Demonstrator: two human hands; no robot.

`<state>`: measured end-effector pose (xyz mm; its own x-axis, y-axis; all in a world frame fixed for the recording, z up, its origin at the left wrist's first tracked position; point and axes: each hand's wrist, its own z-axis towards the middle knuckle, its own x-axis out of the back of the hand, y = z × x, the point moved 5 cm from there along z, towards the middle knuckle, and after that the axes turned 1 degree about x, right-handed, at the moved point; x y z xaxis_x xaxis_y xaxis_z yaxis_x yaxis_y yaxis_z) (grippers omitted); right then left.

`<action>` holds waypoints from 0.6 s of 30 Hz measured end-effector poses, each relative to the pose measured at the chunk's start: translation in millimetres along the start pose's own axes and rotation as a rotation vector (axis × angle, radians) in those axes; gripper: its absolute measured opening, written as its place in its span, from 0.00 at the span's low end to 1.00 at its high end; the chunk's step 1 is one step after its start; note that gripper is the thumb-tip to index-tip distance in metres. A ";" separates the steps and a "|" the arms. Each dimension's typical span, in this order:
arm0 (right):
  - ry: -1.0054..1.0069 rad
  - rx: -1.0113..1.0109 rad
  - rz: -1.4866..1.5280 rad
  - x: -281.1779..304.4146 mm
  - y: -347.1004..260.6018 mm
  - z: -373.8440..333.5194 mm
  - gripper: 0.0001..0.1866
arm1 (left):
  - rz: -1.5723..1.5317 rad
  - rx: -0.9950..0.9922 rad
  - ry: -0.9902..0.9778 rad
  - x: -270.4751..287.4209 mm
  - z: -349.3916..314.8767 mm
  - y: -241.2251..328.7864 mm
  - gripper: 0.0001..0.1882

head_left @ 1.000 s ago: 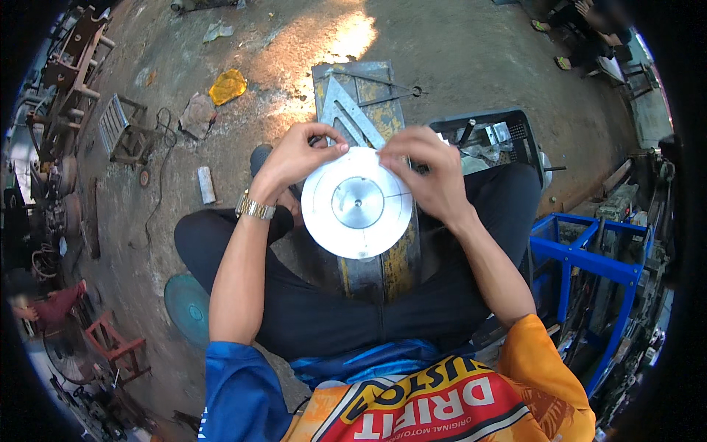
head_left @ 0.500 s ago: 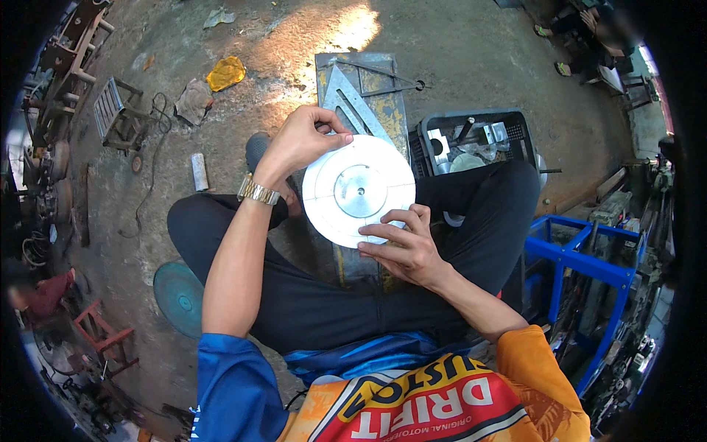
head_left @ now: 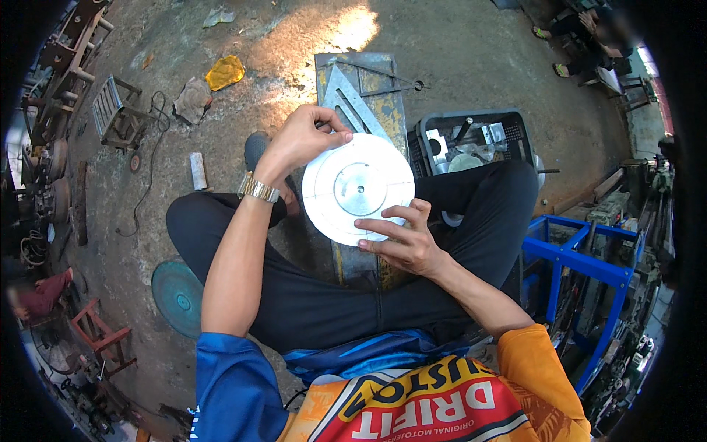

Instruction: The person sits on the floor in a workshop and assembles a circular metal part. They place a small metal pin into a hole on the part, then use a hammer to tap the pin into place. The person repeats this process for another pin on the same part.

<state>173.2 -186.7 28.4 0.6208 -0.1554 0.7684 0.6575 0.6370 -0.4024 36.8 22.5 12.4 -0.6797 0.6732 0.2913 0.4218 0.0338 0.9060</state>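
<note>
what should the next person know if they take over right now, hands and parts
Left hand: fingertips pinch the top-left rim of the round metal disc.
Right hand: fingers spread on the disc's lower edge, steadying it.
The disc sits over a steel plate between the knees; a metal set square lies on the plate. A black crate of parts is to the right.
Done: scribed cross lines show on the disc.
Left: cannot tell from this view.
</note>
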 end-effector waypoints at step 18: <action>0.110 -0.478 0.528 19.3 -40.9 -25.4 0.12 | 0.053 -0.072 0.072 0.0 -6.7 1.9 0.09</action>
<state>169.2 -235.0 47.1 0.9303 -0.0094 0.3668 0.3571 0.2524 -0.8993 33.6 17.6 16.2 -0.7001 0.6179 0.3579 0.4154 -0.0553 0.9080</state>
